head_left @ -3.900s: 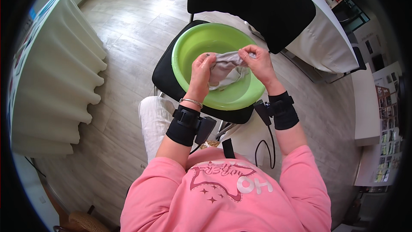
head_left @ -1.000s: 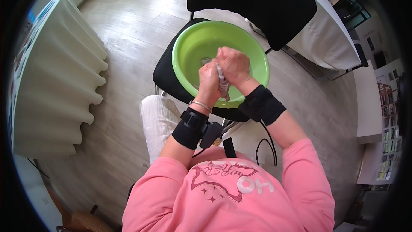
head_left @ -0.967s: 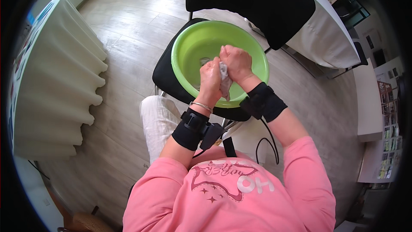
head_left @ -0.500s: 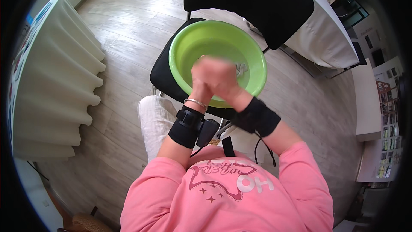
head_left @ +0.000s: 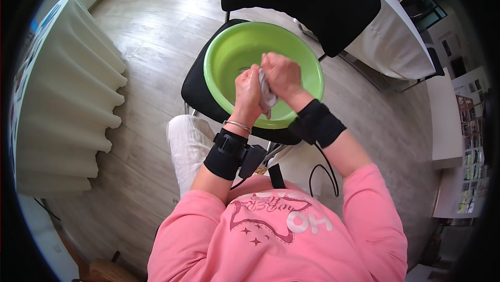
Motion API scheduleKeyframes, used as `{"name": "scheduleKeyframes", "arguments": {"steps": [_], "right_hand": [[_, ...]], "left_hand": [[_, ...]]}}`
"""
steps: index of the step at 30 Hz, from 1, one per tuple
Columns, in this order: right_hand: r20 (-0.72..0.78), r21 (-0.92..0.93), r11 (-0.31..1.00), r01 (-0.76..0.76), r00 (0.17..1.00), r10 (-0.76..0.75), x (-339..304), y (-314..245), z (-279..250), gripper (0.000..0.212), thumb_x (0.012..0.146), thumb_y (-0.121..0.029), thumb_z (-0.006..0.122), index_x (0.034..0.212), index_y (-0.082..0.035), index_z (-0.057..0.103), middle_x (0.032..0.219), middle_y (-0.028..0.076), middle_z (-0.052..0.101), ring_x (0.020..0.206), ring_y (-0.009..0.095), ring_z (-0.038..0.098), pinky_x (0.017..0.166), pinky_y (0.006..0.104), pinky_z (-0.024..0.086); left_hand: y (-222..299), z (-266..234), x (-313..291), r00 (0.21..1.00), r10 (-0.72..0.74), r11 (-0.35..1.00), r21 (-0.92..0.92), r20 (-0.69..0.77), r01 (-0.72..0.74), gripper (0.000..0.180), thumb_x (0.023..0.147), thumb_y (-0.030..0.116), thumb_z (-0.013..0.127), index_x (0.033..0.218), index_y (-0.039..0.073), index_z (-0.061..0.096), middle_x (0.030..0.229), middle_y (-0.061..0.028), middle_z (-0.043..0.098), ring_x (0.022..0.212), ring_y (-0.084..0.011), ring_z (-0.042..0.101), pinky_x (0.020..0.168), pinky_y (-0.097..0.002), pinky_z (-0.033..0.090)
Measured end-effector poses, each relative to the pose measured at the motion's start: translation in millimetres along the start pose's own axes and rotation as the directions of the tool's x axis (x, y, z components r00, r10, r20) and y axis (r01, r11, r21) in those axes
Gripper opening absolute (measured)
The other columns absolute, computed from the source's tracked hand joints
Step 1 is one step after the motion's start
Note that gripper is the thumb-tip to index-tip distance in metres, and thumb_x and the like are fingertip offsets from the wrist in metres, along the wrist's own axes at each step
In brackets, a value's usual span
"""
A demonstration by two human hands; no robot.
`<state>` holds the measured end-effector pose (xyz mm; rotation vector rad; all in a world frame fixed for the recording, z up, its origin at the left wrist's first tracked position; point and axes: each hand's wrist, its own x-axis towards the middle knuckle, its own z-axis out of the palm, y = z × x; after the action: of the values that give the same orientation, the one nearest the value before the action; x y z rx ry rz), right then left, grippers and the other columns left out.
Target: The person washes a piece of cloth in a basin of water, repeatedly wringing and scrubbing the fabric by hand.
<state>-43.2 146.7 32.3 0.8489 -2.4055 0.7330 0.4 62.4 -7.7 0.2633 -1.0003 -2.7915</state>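
A small greyish-white cloth (head_left: 267, 93) is bunched between my two fists, its lower end hanging down over the basin. My left hand (head_left: 247, 90) is closed round one side of it, and my right hand (head_left: 282, 76) grips the other side close by. Both hands are above a round, light green plastic basin (head_left: 226, 39). What lies in the basin under my hands is mostly hidden. Black bands wrap both forearms, and a silver bangle (head_left: 238, 125) circles my left wrist.
The basin rests on the seat of a black chair (head_left: 195, 81), its backrest beyond. A table with a pleated cream cloth (head_left: 67, 105) stands to the left. Another white-draped table (head_left: 393, 47) is at the far right. Grey wood-look flooring (head_left: 140, 73) runs between them.
My hands, pressed together before, have come slightly apart. The right one has moved right, and the cloth now shows between them.
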Motion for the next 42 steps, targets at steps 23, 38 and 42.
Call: {"name": "scheduleKeyframes", "arguments": {"steps": [23,38,42], "right_hand": [[0.125,0.514,0.839,-0.178,0.983,0.132,11.1,-5.7,-37.9,0.016,0.080,-0.017,0.058,0.089,-0.005,0.061,0.075,0.008,0.061,0.066,0.016,0.060,0.060,0.0266,0.047],[0.047,-0.006,1.000,-0.024,0.999,0.024,5.9,-31.5,-9.0,0.026,0.080,-0.024,0.052,0.060,-0.006,0.051,0.062,0.013,0.055,0.056,0.032,0.055,0.050,0.0403,0.043],[-0.032,0.101,0.963,0.250,0.968,-0.248,-12.5,-52.1,-5.9,0.026,0.079,-0.026,0.050,0.061,-0.007,0.053,0.063,0.011,0.057,0.058,0.032,0.056,0.053,0.0425,0.045]], "left_hand": [[25.9,4.0,-3.3,0.900,-0.334,0.858,-0.305,0.282,0.414,0.037,0.090,0.042,0.042,0.113,0.015,0.051,0.103,-0.0047,0.058,0.088,-0.0198,0.056,0.077,-0.0463,0.045],[-2.0,7.1,1.4,0.985,-0.135,0.950,-0.296,-0.111,0.097,0.025,0.090,0.033,0.046,0.081,0.011,0.053,0.071,0.0003,0.053,0.065,-0.0122,0.053,0.056,-0.0261,0.044],[-2.8,-8.5,-4.9,0.978,-0.203,0.920,-0.331,0.054,0.209,0.024,0.090,0.032,0.045,0.083,0.011,0.054,0.075,-0.0005,0.054,0.066,-0.0123,0.053,0.057,-0.0260,0.045]]}}
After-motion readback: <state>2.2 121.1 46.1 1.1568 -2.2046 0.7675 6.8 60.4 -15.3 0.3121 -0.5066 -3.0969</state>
